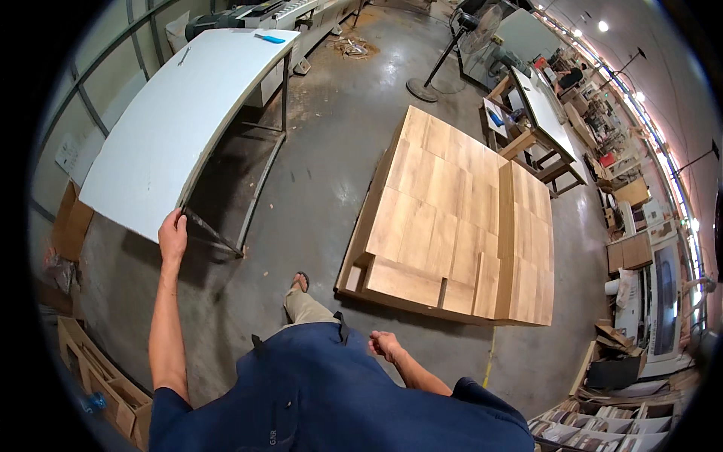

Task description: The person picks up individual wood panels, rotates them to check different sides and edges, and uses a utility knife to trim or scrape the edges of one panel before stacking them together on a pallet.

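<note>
My left hand (173,236) is closed at the near corner of a long white-topped table (188,105), its fingers against the dark edge. The table stands on a metal frame with thin legs. On its far end lie a blue-handled tool (269,38) and a small thin metal piece (183,56). My right hand (386,344) hangs near my waist with its fingers curled in, and I see nothing in it. To the right of my foot, a low stack of wood-grain panels (433,203) rests close to the floor, with smaller pieces along its near side.
A standing fan (482,30) is beyond the stack. A white-topped workbench (542,113) stands at the far right, and a person (572,77) is farther back. Machinery (260,15) lies behind the white table. A wooden crate (105,384) sits at lower left; boards pile up at right.
</note>
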`<state>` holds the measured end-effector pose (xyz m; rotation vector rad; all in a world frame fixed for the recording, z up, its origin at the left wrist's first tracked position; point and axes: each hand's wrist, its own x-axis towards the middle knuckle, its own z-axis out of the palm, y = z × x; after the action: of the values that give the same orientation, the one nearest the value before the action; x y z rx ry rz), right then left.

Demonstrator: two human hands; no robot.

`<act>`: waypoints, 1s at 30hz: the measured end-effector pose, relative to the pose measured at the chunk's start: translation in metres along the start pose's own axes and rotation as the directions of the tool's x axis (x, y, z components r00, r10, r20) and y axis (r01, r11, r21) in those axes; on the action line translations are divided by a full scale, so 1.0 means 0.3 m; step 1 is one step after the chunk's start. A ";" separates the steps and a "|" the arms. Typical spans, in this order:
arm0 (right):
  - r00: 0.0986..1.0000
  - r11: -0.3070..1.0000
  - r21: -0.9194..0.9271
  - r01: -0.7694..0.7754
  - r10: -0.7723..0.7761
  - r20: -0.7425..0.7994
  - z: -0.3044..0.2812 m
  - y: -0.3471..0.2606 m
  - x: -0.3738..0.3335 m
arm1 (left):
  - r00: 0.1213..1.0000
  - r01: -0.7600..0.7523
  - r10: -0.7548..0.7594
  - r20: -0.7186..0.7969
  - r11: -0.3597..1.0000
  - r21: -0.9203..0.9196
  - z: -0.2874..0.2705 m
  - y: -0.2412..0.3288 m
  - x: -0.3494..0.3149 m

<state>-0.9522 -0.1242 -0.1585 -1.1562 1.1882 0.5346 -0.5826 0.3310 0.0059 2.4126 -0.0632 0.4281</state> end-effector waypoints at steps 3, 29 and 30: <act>0.999 1.000 -0.020 -0.009 0.010 0.050 0.053 -0.072 0.040 | 0.992 0.014 -0.030 0.121 0.991 0.134 0.038 -0.069 0.162; 0.369 0.021 -0.528 0.849 -0.739 0.564 0.201 -0.523 -0.352 | 0.959 -0.145 -0.056 0.278 0.745 0.652 0.209 -0.107 0.359; 0.546 0.285 -0.533 0.796 -0.718 0.432 0.216 -0.478 -0.332 | 0.962 -0.156 -0.041 0.268 0.726 0.670 0.218 -0.116 0.363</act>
<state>-0.8391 -0.0968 -0.0132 -2.1468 0.1390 0.2469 -0.4556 0.3235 -0.0275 3.2133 -0.1153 0.1519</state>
